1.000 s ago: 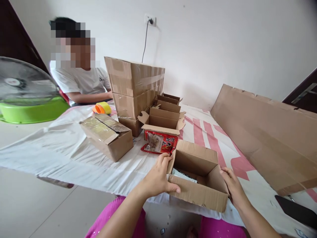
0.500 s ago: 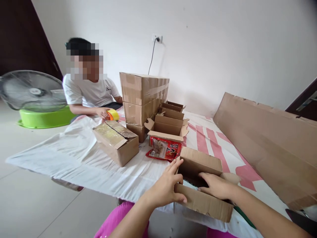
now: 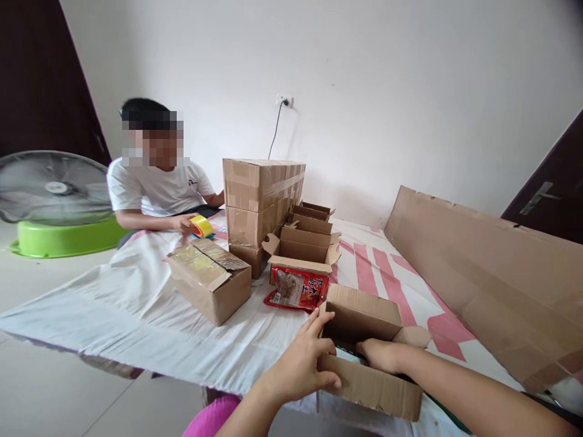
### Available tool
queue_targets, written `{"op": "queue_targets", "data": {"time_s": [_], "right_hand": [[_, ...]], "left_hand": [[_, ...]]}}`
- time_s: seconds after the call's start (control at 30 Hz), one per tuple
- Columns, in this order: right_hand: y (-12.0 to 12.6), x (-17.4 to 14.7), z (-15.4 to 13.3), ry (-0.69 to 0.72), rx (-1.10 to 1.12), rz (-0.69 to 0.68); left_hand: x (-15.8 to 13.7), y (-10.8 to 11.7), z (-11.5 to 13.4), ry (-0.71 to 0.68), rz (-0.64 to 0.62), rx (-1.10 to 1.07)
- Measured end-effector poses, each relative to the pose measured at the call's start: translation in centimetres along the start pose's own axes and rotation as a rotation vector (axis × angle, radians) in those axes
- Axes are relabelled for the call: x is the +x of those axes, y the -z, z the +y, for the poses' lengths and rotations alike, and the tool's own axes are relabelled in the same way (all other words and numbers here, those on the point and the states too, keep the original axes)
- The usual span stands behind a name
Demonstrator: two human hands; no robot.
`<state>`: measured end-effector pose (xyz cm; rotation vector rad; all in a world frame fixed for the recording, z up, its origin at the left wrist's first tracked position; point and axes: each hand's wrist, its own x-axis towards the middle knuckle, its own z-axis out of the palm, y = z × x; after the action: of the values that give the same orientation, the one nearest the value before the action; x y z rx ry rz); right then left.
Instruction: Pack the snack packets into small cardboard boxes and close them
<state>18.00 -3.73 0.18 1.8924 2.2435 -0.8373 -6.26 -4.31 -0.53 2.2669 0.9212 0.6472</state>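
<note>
In front of me is an open cardboard box with its flaps raised. My left hand grips the left side of this box, thumb on the near flap and fingers spread along the edge towards the far one. My right hand reaches down inside the box, its fingers hidden behind the near flap. A little dark material shows inside, too covered to name. Just beyond the box lies a red food packet, leaning against another open cardboard box.
Taped boxes stand stacked at the back, with one more taped box at left. A co-worker holds yellow tape. A large cardboard sheet stands at right. A fan sits behind left.
My right hand has sunk deeper into the box, and its fingers have gone out of sight. My left hand keeps its hold on the box. The view has tilted upward slightly.
</note>
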Motion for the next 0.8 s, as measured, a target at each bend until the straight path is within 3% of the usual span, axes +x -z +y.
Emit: {"op": "queue_targets", "data": {"time_s": [0.17,0.33,0.43,0.6,0.73,0.8], "right_hand": [[0.5,-0.7,-1.2,0.111,-0.191,0.036],[2.5,-3.3,-3.1,0.238,-0.278,0.23],[4.6,-6.2,-3.4,0.327,-0.255,0.44],[6.1,-11.3,-1.1,0.417,0.164,0.684],[3.6,-13.1,1.9,0.261,0.626,0.702],[1.6,-13.2,3.3,0.18,0.785,0.691]], "left_hand": [[-0.2,-0.3,0.3,0.007,0.006,0.054],[-1.2,0.4,1.0,-0.059,0.119,0.131],[-2.0,2.0,1.0,-0.08,0.195,0.207],[-3.6,5.3,-2.0,0.13,0.313,0.411],[-4.4,6.5,-4.6,0.439,0.459,0.583],[-4.2,5.9,-4.6,0.436,0.569,0.639]]}}
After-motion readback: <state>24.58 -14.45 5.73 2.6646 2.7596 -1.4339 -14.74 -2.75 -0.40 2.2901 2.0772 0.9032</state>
